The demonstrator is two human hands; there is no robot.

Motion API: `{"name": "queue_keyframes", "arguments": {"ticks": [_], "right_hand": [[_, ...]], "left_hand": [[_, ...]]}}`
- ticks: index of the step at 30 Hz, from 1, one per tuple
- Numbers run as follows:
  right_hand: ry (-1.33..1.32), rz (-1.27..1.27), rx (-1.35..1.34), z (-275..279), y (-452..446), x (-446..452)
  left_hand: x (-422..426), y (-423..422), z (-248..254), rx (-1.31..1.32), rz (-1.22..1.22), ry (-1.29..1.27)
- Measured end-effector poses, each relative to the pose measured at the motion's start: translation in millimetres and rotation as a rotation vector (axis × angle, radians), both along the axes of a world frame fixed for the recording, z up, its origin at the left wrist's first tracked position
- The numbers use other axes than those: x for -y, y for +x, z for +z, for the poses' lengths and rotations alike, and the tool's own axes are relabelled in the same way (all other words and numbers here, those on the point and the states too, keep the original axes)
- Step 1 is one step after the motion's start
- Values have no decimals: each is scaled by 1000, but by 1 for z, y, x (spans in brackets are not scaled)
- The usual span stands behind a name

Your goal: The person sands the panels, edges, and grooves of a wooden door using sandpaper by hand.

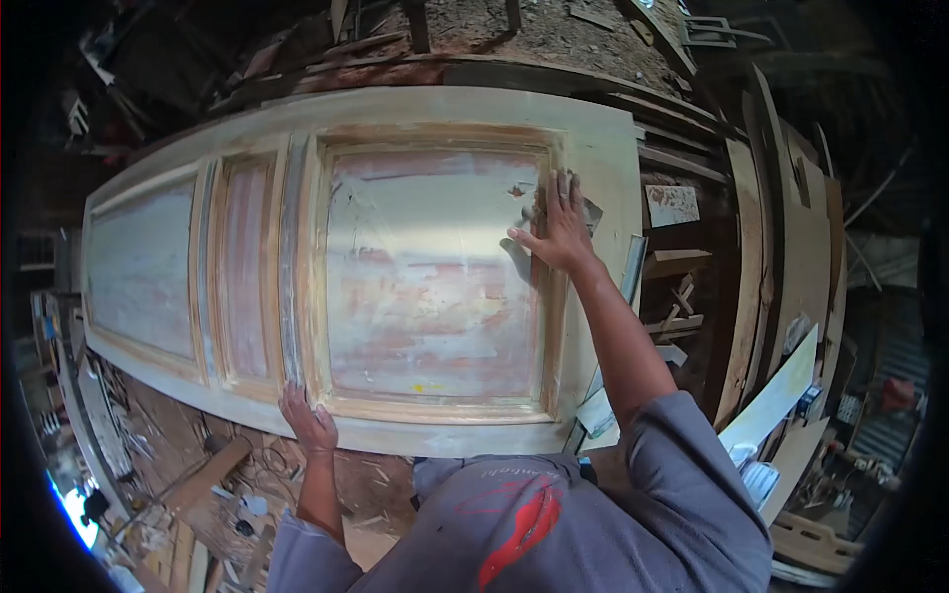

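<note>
A panelled wooden door (474, 107) lies flat before me, with pale, patchy filler or primer over its recessed panels. My right hand (563, 222) presses flat on the moulding at the right side of the large panel (435, 287), thumb spread toward the panel. Under that palm is a dark grey piece of sandpaper (593, 213), mostly covered, with a corner showing to the right. My left hand (308, 420) rests on the near edge of the door, below the strip between the narrow panel (247, 267) and the large one; its fingers are stretched out and hold nothing.
Long boards (743, 296) and stacked timber stand to the right. A pale board (776, 390) leans near a small blue box (810, 399). Wood offcuts (188, 558) and shavings litter the floor at lower left. Beyond the far edge lies debris-covered ground (573, 44).
</note>
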State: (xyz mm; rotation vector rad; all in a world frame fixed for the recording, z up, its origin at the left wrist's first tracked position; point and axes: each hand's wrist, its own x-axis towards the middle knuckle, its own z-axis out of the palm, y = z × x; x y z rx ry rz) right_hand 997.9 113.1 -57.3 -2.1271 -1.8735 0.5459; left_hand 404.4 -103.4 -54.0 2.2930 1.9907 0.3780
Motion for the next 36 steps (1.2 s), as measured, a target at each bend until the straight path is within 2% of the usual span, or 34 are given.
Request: {"name": "queue_keyframes", "arguments": {"ticks": [3,4,8,11,15,20,23,27,28,31,35,36], "right_hand": [[-46,-12,11,1,-8,21],[-152,91,195,3,-11,34],[19,109,137,-17,-4,32],[-9,-41,-25,-6,5,-21],[-45,-8,71,-4,2,-15],[39,121,135,-17,10,-4],[-5,-34,25,-8,11,-49],[-126,-37,76,-3,-2,-9],[-82,12,98,-8,-3,10],[-8,61,149,-16,2,3],[9,-58,36,-11,8,-39],[-65,-74,-12,3,5,-32]], "left_hand": [[0,-6,-8,-32,0,10],[1,-8,-9,-26,7,5],[6,-11,-6,-30,31,-37],[1,-4,-6,-27,20,-31],[1,-7,-6,-33,13,-15],[7,-11,-8,-25,46,-53],[3,-8,-10,-31,34,-55],[0,-12,-11,-32,32,-48],[5,-13,-13,-33,48,-52],[5,-11,-8,-23,37,-69],[2,-6,-6,-50,14,-24],[4,-9,-10,-68,11,-21]]}}
